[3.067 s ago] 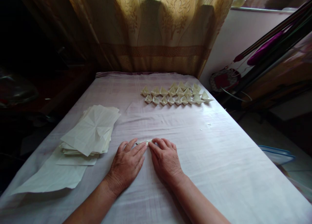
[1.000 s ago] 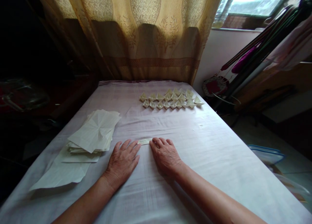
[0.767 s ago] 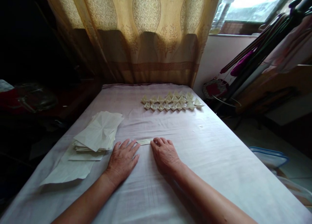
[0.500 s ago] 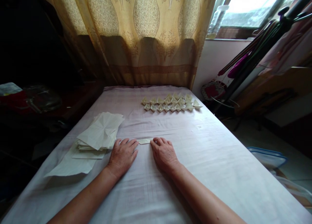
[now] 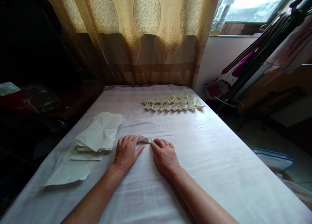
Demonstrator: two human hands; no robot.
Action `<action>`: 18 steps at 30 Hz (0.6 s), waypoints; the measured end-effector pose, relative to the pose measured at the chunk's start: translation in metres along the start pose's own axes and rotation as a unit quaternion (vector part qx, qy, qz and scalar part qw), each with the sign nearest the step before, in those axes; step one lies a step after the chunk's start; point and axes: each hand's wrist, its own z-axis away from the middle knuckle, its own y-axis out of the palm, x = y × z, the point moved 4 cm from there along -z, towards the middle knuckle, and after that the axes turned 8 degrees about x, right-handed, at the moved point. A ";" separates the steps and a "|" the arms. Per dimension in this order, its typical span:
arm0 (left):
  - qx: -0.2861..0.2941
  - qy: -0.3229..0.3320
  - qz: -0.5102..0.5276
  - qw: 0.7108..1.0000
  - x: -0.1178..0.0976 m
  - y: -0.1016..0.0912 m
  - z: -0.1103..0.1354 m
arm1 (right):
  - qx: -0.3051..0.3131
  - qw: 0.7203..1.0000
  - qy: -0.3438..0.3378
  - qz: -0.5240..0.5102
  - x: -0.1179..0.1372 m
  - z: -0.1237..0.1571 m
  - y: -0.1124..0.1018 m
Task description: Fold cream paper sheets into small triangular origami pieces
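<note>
1. From my end I see one folded paper strip (image 5: 145, 139) at the middle of the frame, bridging the gap between two hands. Its long axis runs mostly across the view, with the left tip a little higher than the right – and just beyond the thumb tips.
2. The right hand (image 5: 167, 157) is the nearer: its forefinger and thumb tips meet the strip's right end, fingers close together. Whether they pinch it or only press it to the cloth, I can't tell.
3. The left hand (image 5: 126, 152) sits at the other end, fingers bent and pressed together, thumb spread away from them. The forefinger is at the strip's left tip; touching or just beside, I can't say.
4. Left of centre I count one paper stack (image 5: 99, 131), a creased sheet on top, and one larger sheet (image 5: 70, 172) jutting out from under it toward the lower left.
5. Above and right of centre stand the folded paper pieces (image 5: 175, 100): about nine in the front row, with more behind that overlap too much for a sure total.
6. Right of the hands, two tiny scraps (image 5: 201, 126) lie on the white cloth (image 5: 209, 178).
7. Farthest out – one patterned curtain (image 5: 146, 51) across the top, and one clear bottle (image 5: 220, 17) at upper right.
</note>
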 end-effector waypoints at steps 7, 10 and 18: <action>-0.032 -0.034 0.060 0.997 0.008 0.016 -0.014 | -0.026 0.999 -0.011 -0.045 -0.002 0.000 0.001; -0.037 0.024 0.058 0.997 0.009 0.019 -0.018 | -0.053 0.996 -0.018 -0.071 -0.006 -0.001 0.003; -0.031 0.092 0.150 0.984 0.009 0.017 -0.015 | -0.096 0.974 0.037 -0.200 -0.025 -0.018 -0.001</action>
